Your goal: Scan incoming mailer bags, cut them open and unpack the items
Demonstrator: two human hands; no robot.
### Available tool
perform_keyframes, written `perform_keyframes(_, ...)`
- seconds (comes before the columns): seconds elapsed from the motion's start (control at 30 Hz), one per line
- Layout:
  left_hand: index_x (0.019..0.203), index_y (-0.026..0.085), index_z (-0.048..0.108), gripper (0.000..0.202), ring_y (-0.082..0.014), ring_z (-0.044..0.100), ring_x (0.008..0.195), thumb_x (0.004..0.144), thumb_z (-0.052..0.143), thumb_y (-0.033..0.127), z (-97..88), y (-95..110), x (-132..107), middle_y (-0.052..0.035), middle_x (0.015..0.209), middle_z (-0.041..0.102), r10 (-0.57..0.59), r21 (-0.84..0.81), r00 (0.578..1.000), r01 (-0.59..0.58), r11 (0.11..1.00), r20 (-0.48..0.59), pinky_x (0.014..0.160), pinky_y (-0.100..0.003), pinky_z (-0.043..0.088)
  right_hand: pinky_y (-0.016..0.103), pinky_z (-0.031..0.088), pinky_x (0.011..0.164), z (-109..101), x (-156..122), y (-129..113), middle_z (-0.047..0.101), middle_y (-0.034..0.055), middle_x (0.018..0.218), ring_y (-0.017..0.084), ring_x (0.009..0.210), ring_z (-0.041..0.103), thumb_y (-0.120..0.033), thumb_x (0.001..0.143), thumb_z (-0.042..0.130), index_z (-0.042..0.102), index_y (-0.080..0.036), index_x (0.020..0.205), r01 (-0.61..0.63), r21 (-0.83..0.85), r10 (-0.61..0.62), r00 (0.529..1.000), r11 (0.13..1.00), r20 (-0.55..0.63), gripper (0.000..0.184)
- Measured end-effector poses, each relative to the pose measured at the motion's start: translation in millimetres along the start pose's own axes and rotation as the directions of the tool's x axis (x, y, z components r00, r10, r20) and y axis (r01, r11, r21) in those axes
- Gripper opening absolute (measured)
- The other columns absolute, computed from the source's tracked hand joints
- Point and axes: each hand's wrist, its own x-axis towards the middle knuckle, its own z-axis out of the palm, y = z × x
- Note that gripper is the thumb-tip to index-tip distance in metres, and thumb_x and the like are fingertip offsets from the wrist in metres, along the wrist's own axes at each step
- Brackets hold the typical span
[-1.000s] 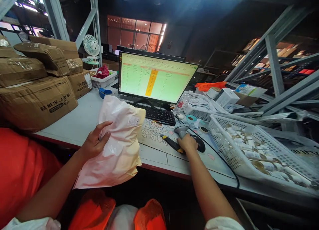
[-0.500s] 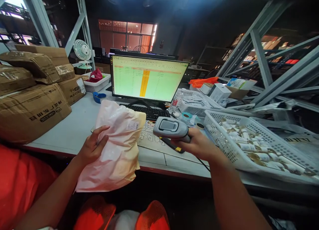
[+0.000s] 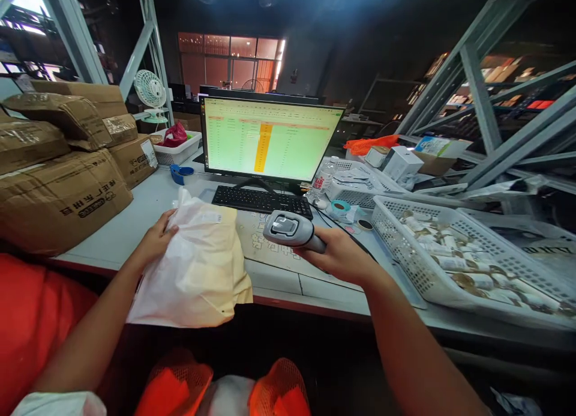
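My left hand (image 3: pixel 157 239) is closed on the left side of a pale, crinkled plastic mailing bag (image 3: pixel 193 260). The bag is tilted over the front edge of the desk, and a small label (image 3: pixel 210 217) shows near its top. In my right hand (image 3: pixel 339 254) is a grey barcode scanner (image 3: pixel 290 230), gripped by its handle with its head pointing left, toward the bag but apart from it. Beyond the scanner stand a black keyboard (image 3: pixel 252 198) and a monitor (image 3: pixel 270 140) lit with a spreadsheet.
Cardboard boxes (image 3: pixel 63 194) are stacked on the left of the desk. A blue tape dispenser (image 3: pixel 180 174) lies behind the bag. To the right, a white basket (image 3: pixel 396 248) holds several labelled rolls, near a plastic bottle (image 3: pixel 319 179) and a blue tape roll (image 3: pixel 340 207). Orange mesh (image 3: pixel 175 386) shows below.
The bag has shifted left and its top has tipped away, so the label looks foreshortened. My left hand has moved up and left with it. The scanner has moved slightly left.
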Motion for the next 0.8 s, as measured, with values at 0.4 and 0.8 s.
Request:
perform_keyframes(0.4, 0.081, 0.016, 0.068, 0.012, -0.0227, 0.07, 0.086, 0.077, 0.062, 0.026, -20.2, -53, 26, -0.006, 0.077, 0.071, -0.446, -0.478, 0.836, 0.265, 0.838, -0.319, 0.076, -0.029, 0.059, 0.027, 0.043, 0.063, 9, 16, 24, 0.071, 0.0014, 0.08, 0.019, 0.073, 0.062, -0.043, 0.086, 0.064, 0.072, -0.02, 0.092, -0.072, -0.047, 0.072, 0.997, 0.996, 0.002, 0.025)
perform_keyframes(0.8, 0.077, 0.015, 0.067, 0.014, -0.023, 0.066, 0.064, 0.071, 0.055, 0.02, -8.5, -55, 21, -0.004, 0.061, 0.066, -0.541, -0.696, 0.804, 0.242, 0.676, -0.245, 0.062, -0.032, 0.058, 0.026, 0.039, 0.061, 37, 91, -5, 0.069, 0.0016, 0.082, 0.016, 0.068, 0.058, -0.035, 0.081, 0.063, 0.072, -0.018, 0.094, 0.042, -0.074, -0.024, 0.974, 0.996, 0.227, 0.024)
